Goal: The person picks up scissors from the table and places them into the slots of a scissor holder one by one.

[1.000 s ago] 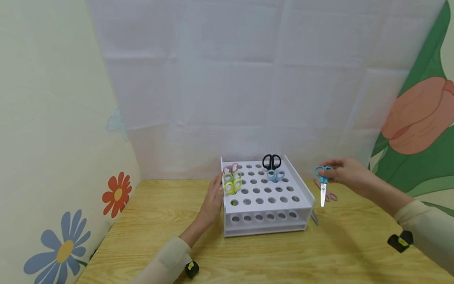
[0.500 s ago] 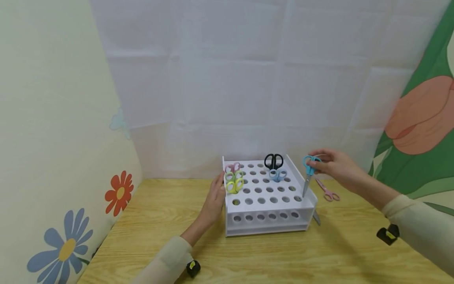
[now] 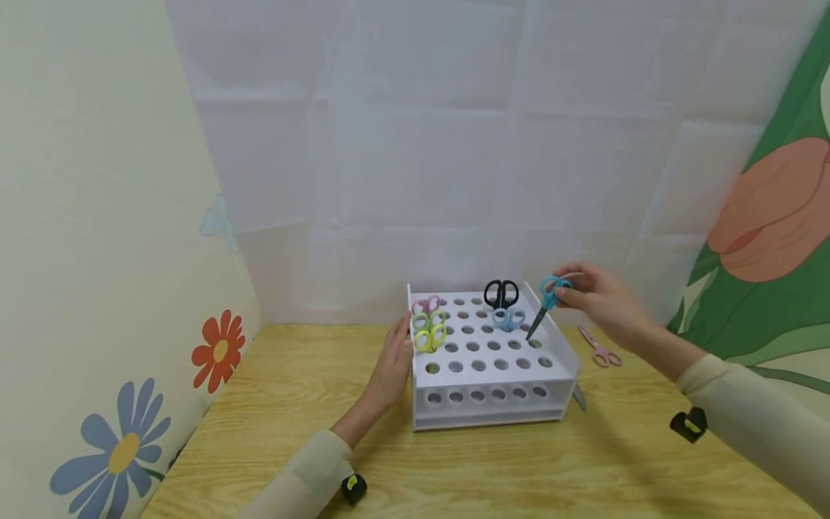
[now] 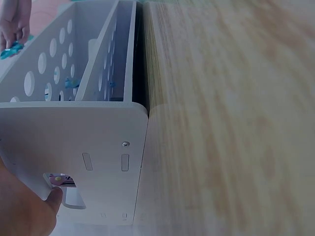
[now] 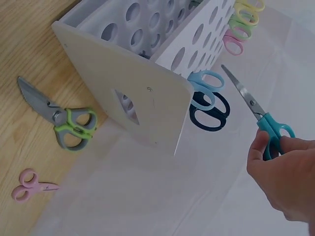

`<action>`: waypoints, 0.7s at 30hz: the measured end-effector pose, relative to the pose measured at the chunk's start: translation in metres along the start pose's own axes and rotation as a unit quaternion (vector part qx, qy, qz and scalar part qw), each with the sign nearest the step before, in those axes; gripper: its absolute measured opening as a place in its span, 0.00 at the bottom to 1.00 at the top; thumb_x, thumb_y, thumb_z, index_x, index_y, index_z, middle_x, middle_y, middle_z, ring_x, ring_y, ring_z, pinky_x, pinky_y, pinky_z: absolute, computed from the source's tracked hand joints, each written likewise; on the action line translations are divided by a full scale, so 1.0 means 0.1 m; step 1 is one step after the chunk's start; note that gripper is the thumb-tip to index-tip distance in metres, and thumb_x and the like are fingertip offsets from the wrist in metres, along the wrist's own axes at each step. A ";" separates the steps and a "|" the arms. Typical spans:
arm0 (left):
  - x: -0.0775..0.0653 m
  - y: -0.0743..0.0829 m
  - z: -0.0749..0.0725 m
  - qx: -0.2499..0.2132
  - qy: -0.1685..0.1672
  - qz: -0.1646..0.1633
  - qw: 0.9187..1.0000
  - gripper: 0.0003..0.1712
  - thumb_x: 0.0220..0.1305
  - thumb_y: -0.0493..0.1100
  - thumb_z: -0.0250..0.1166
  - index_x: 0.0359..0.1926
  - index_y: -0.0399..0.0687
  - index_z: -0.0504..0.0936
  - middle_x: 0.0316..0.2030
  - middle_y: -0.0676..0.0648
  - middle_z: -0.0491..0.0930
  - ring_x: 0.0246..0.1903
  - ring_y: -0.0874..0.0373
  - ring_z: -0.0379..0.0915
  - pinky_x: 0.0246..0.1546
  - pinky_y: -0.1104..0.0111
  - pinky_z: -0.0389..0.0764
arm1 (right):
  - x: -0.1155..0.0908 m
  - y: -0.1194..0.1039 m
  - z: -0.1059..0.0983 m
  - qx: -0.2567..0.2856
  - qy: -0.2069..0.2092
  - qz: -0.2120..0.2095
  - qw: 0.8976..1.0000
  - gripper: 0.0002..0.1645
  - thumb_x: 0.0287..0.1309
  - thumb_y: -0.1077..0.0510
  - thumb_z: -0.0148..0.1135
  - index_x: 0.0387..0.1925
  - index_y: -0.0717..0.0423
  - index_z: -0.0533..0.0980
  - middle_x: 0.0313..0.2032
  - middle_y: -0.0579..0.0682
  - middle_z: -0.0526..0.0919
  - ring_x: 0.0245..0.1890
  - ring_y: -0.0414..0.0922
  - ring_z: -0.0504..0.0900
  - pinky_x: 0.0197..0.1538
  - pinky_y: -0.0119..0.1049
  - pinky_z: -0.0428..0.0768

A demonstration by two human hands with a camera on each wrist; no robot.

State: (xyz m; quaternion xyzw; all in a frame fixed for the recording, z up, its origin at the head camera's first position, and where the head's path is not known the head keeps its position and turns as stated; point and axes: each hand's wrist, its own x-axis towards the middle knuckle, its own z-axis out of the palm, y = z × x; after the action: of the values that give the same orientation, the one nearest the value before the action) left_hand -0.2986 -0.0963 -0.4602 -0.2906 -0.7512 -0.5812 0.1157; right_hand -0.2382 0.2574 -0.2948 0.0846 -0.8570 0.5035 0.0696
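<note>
My right hand [image 3: 606, 306] pinches turquoise-handled scissors [image 3: 550, 298] by the finger loops, blades pointing down over the right side of a white holed rack [image 3: 480, 379]. The blade tip sits close above a hole near the right edge. In the right wrist view, the blades [image 5: 244, 93] are together. My left hand [image 3: 391, 369] rests against the rack's left side panel, and the left wrist view has a fingertip [image 4: 55, 196] at the panel's cutout. Standing in the rack are black scissors [image 3: 501, 294], light blue scissors [image 3: 509, 318], and pink, green and yellow ones [image 3: 429, 337] along the left.
Pink scissors [image 3: 601, 353] lie on the wooden table [image 3: 324, 360] right of the rack. Large grey-and-green scissors [image 5: 61, 118] lie beside the rack's right panel, mostly hidden in the head view. A white cloth [image 3: 415, 158] hangs behind.
My right hand has carried the turquoise scissors leftward from beside the rack to above its right-hand holes, tilting the blades down-left. The left hand has stayed at the side panel.
</note>
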 end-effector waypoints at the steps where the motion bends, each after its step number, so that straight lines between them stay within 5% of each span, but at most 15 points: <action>1: 0.00 0.00 0.00 0.002 0.000 0.000 1.000 0.32 0.81 0.44 0.41 0.80 0.37 0.50 0.76 0.36 0.53 0.74 0.42 0.48 0.73 0.49 0.50 | 0.01 0.00 0.02 -0.004 0.001 -0.004 1.000 0.20 0.74 0.62 0.57 0.61 0.66 0.68 0.54 0.65 0.81 0.50 0.55 0.83 0.53 0.38 0.82; 8: 0.00 0.00 0.01 0.002 -0.001 0.002 1.000 0.33 0.81 0.44 0.40 0.79 0.36 0.50 0.76 0.34 0.52 0.74 0.41 0.47 0.72 0.47 0.49 | 0.09 0.10 0.17 0.002 -0.004 -0.027 1.000 0.16 0.72 0.66 0.57 0.57 0.66 0.70 0.50 0.65 0.82 0.48 0.54 0.84 0.56 0.47 0.81; 15: 0.01 -0.02 0.03 0.000 -0.006 0.001 1.000 0.33 0.81 0.44 0.40 0.80 0.37 0.49 0.76 0.35 0.51 0.75 0.40 0.46 0.72 0.46 0.49 | 0.11 0.21 0.30 0.019 -0.003 -0.045 0.999 0.14 0.68 0.72 0.58 0.53 0.72 0.71 0.46 0.68 0.82 0.43 0.53 0.84 0.46 0.36 0.84; 21: 0.00 -0.02 0.01 0.010 -0.002 -0.008 1.000 0.32 0.82 0.45 0.40 0.80 0.39 0.50 0.76 0.36 0.51 0.75 0.41 0.46 0.73 0.48 0.49 | 0.15 0.28 0.39 0.001 -0.009 -0.037 0.999 0.15 0.66 0.73 0.59 0.53 0.71 0.72 0.46 0.67 0.83 0.44 0.55 0.84 0.49 0.42 0.84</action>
State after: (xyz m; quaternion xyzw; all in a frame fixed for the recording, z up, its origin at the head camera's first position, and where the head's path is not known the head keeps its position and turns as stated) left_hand -0.2993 -0.0959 -0.4622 -0.2847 -0.7592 -0.5742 0.1129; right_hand -0.2605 0.2354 -0.3349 0.1213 -0.8534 0.5006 0.0803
